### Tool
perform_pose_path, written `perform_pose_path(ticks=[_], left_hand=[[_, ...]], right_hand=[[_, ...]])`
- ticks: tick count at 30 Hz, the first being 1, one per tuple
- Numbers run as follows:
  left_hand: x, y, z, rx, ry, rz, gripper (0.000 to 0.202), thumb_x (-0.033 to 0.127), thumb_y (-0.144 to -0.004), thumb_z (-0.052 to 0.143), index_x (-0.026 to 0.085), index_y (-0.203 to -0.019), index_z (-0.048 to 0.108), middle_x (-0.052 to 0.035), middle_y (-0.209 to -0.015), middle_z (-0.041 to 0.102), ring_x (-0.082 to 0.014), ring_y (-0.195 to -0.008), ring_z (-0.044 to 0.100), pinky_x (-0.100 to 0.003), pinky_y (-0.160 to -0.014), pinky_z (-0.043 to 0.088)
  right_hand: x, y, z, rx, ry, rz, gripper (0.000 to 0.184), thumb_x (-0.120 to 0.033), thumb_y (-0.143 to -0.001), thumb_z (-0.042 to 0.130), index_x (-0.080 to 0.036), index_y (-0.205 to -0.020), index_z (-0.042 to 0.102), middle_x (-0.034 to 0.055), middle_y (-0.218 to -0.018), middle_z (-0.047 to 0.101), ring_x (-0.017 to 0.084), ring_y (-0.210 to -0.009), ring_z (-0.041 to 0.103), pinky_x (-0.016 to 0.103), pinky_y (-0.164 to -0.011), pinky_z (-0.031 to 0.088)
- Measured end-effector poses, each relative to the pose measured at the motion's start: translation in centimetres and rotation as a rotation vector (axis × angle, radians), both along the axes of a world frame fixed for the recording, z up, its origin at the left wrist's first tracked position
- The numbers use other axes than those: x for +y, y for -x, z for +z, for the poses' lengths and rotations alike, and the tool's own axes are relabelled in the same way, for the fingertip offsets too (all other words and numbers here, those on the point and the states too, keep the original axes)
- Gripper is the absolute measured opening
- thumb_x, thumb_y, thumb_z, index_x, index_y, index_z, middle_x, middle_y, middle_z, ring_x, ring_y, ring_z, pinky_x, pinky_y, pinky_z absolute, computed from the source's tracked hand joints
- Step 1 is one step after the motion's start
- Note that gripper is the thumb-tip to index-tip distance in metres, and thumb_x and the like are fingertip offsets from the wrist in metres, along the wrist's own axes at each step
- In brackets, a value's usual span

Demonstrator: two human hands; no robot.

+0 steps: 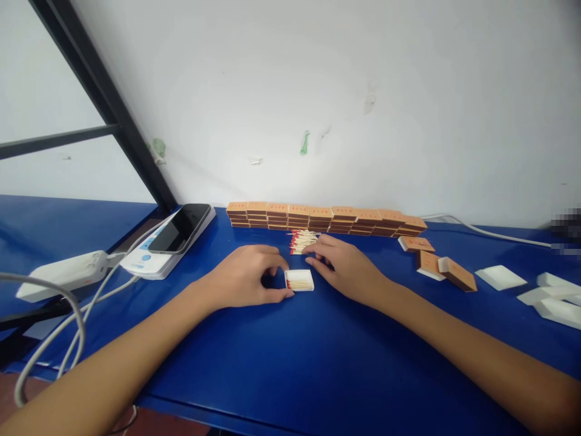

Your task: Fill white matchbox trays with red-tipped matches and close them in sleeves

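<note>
A small white matchbox tray [299,280] with matches in it lies on the blue table [290,363]. My left hand [247,275] curls around the tray's left end, thumb and fingers touching it. My right hand [347,264] rests palm down just right of the tray, fingers bent and reaching toward a loose pile of red-tipped matches [302,240] behind it. A long row of stacked orange matchboxes [324,219] stands along the wall.
Loose orange matchboxes [442,266] and white empty trays [535,290] lie at the right. At the left a phone [180,227] rests on a white device [154,257], beside a white adapter [63,274] with cables. A black frame [104,97] leans at the wall.
</note>
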State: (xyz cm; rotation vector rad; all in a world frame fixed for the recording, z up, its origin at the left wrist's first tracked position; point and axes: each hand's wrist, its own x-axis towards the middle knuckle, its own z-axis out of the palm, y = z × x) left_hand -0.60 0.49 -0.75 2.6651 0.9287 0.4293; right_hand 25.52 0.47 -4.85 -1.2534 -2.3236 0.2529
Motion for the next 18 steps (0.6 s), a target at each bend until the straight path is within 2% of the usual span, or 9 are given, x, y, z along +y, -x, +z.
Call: perform_pose_path(ticks=[4,6,10,15,18], left_hand=[[0.0,0.0,0.0,-0.005,0.01,0.009,0.033,0.045,-0.086,0.081,0.021,-0.109,0.076,-0.001,-0.088,0.065,-0.0156,-0.075,0.06,-0.03,-0.069,0.048],[0.1,0.0,0.0,-0.003,0.013,0.016,0.032,0.044,-0.086,0.081,0.021,-0.108,0.076,-0.0011,-0.087,0.065,-0.0157,-0.075,0.06,-0.03,-0.068,0.048],[0.2,0.0,0.0,0.007,0.008,0.019,0.033,0.045,-0.087,0.08,0.021,-0.109,0.077,-0.0015,-0.088,0.066,-0.0159,-0.076,0.061,-0.03,-0.068,0.047],[0.3,0.0,-0.1,0.004,0.009,0.016,0.033,0.044,-0.087,0.081,0.02,-0.109,0.077,-0.0019,-0.088,0.066,-0.0162,-0.076,0.061,-0.03,-0.069,0.047],[0.3,0.0,-0.1,0.001,0.012,0.018,0.034,0.044,-0.086,0.081,0.021,-0.11,0.077,-0.0015,-0.088,0.065,-0.0159,-0.076,0.061,-0.029,-0.068,0.047]], right_hand=[[0.1,0.3,-0.2,0.048,0.009,-0.029,0.009,-0.021,-0.102,0.061,-0.02,-0.098,0.069,0.003,-0.092,0.063,0.017,-0.076,0.059,0.03,-0.068,0.043],[0.2,0.4,-0.1,0.047,0.029,-0.03,0.01,-0.021,-0.102,0.061,-0.02,-0.093,0.066,0.0026,-0.091,0.062,0.016,-0.077,0.059,0.03,-0.069,0.043],[-0.1,0.1,0.6,0.015,0.056,-0.034,0.011,-0.021,-0.104,0.058,-0.019,-0.095,0.063,0.0037,-0.095,0.062,0.017,-0.079,0.059,0.03,-0.071,0.044],[-2.4,0.6,1.9,0.095,0.014,0.013,0.014,-0.02,-0.105,0.057,-0.02,-0.092,0.062,0.0026,-0.094,0.063,0.016,-0.079,0.058,0.029,-0.07,0.043],[-3.3,1.2,2.2,0.096,0.056,0.062,0.014,-0.018,-0.102,0.06,-0.021,-0.089,0.063,0.0012,-0.09,0.063,0.015,-0.076,0.058,0.029,-0.068,0.042]])
